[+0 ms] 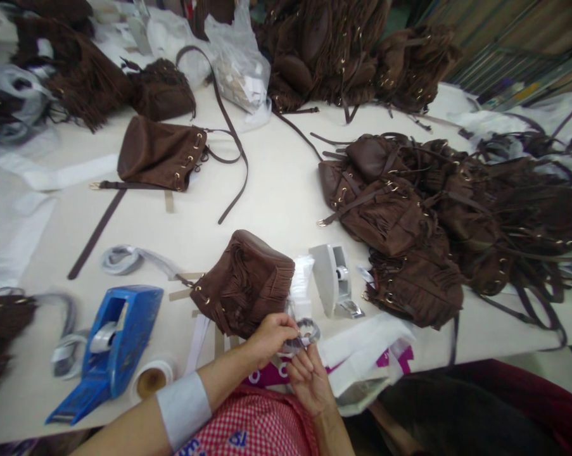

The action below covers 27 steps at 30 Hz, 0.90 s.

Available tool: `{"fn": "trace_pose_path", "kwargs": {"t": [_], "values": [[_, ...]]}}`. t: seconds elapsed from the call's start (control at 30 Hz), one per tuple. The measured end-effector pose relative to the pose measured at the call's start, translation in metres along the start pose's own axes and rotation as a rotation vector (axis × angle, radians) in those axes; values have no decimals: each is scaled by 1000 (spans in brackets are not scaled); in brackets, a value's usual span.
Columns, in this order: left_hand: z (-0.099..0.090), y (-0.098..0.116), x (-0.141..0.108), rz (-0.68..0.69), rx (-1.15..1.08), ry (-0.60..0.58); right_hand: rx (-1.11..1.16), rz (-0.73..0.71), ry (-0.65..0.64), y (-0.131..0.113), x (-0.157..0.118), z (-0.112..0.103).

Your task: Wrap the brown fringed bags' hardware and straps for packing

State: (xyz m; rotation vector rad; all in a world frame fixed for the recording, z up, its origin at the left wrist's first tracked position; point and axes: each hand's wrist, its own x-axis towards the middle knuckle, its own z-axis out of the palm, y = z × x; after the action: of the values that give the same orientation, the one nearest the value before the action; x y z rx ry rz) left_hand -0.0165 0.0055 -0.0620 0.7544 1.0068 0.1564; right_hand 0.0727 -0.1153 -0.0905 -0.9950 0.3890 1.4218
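One plastic-wrapped coil [316, 332], held just in front of a brown fringed bag [250, 285] at the near edge of the table [276, 196]. Left hand [275, 337] and right hand [308, 379]: fingers of both pinched closed on the coil. Alongside stand one blue tape dispenser [119, 342] and one grey dispenser [324, 278].
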Motion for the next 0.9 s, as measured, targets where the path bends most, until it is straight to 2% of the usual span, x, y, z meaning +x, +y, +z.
{"fn": "trace_pose_path", "kwargs": {"t": [0.1,0.37,0.67,0.77,0.9], "values": [[-2,6,-2,69,96,18,1,-25,13,0,1,7],[-8,25,-16,438,445,113,-2,-67,62,-1,6,28],[-1,12,-16,598,686,292,-34,-140,106,4,11,50],[0,3,-20,702,814,263,-40,-125,105,6,16,53],[-5,-8,-24,833,1000,155,-85,-94,67,8,17,53]]}}
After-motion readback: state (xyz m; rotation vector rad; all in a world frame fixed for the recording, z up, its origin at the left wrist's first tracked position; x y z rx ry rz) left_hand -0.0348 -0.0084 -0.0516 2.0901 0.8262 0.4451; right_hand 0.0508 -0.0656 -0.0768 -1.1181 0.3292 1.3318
